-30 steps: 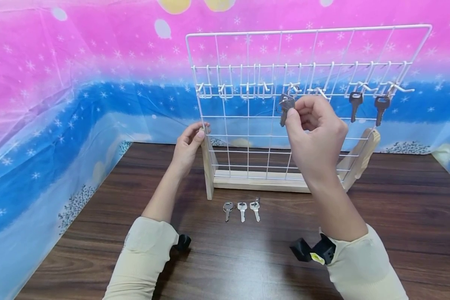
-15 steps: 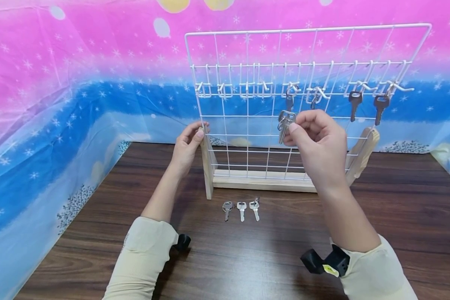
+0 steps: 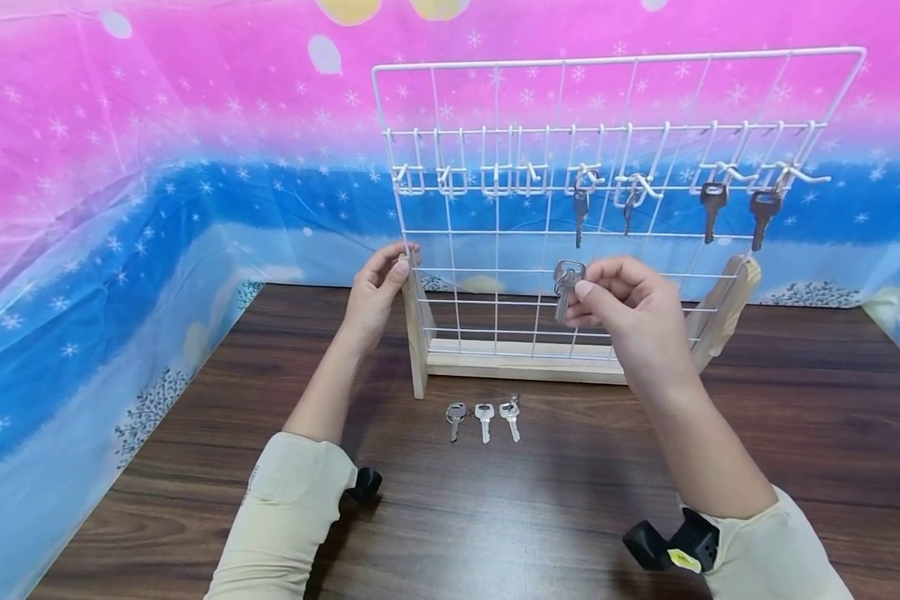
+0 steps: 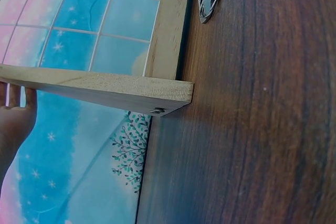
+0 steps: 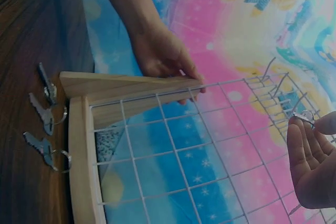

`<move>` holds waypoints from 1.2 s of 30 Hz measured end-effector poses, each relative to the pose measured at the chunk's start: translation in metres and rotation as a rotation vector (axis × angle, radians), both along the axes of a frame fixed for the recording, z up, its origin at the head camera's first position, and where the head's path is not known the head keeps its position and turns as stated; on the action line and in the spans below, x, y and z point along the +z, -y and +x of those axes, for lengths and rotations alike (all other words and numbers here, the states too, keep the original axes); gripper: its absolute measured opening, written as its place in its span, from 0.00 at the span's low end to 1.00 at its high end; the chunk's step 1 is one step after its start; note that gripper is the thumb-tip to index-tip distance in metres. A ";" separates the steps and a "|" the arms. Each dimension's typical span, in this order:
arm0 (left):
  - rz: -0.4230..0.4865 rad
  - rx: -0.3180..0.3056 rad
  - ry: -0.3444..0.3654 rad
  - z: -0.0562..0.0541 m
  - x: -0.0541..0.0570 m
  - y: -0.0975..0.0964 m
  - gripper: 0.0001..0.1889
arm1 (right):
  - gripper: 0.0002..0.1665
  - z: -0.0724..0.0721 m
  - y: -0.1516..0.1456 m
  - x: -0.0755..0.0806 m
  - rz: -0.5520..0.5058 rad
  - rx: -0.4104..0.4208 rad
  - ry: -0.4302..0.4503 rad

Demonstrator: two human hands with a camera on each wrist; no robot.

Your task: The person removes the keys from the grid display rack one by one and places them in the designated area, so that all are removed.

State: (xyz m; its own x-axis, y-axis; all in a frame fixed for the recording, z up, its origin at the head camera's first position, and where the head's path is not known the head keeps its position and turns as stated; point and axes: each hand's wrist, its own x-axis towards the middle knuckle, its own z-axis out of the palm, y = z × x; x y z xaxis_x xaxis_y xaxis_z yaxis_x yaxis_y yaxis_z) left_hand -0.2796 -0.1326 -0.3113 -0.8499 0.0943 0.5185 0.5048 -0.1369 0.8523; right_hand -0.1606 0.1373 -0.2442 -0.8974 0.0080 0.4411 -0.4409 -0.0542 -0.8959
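In the head view my right hand (image 3: 637, 325) pinches a silver key (image 3: 567, 287) between thumb and fingertips, in front of the white wire grid rack (image 3: 521, 232) and below its hooks. The same key (image 5: 303, 117) shows at the fingertips in the right wrist view. My left hand (image 3: 373, 296) grips the top of the rack's left wooden upright (image 3: 416, 333). Several keys hang from the hooks, among them a key (image 3: 581, 218) just above my right hand and a dark key (image 3: 765, 218) at the far right.
Three keys with rings lie in a row on the dark wooden table (image 3: 450, 517) before the rack, with a key (image 3: 484, 422) in the middle. Bare hooks (image 3: 450, 179) line the rack's left half. A patterned cloth (image 3: 195, 208) stands behind.
My right hand has moved down, away from the hooks, with the key still pinched. The keys hanging behind it now show more fully. My left hand has stayed put.
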 end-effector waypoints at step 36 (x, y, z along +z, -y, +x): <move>0.004 -0.015 -0.006 -0.001 -0.002 0.002 0.16 | 0.03 -0.022 -0.020 -0.084 0.199 0.140 0.414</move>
